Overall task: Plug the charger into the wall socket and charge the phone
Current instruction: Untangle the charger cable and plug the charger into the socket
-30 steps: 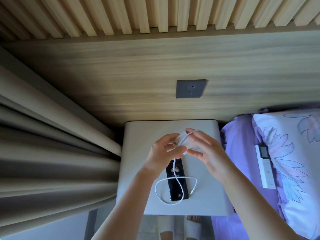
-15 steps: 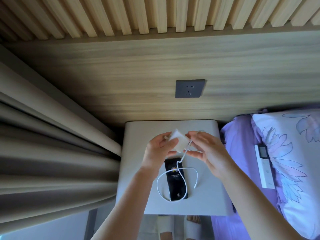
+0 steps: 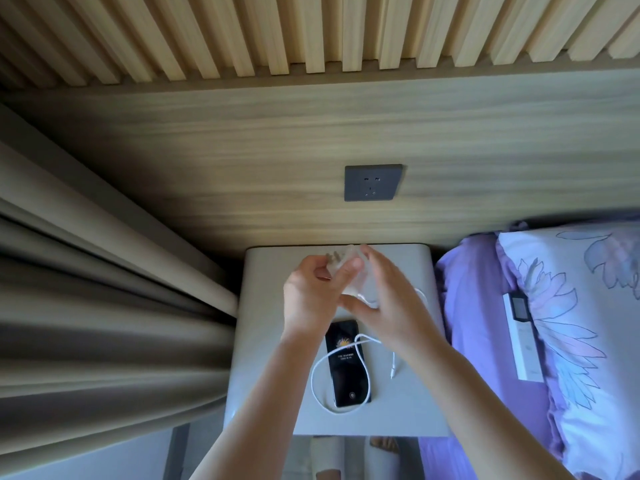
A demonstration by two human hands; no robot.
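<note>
- The wooden wall panel (image 3: 242, 161) fills the upper view, with vertical slats (image 3: 311, 29) above it and a dark grey wall socket (image 3: 373, 182) set into it, nothing plugged in.
- Grey-beige curtains (image 3: 104, 306) hang in folds at the left.
- A bed with purple sheets (image 3: 478, 306) lies at the right, bearing a flower-printed pillow (image 3: 571, 323) with a long white remote (image 3: 523, 341) on top.
- The grey desk (image 3: 263, 341) stands below the socket, between curtains and bed.
- The left hand (image 3: 311, 296) and right hand (image 3: 384, 303) meet above the far part of the desk, both gripping the white charger (image 3: 341, 263); it is blurred, with prongs seemingly toward the wall.
- The black phone (image 3: 348, 365) lies flat on the desk near its front, screen lit, nothing plugged into it.
- The white cable (image 3: 317, 368) drops from the hands, loops across the phone, and its free connector (image 3: 393, 372) rests on the desk just right of the phone.
</note>
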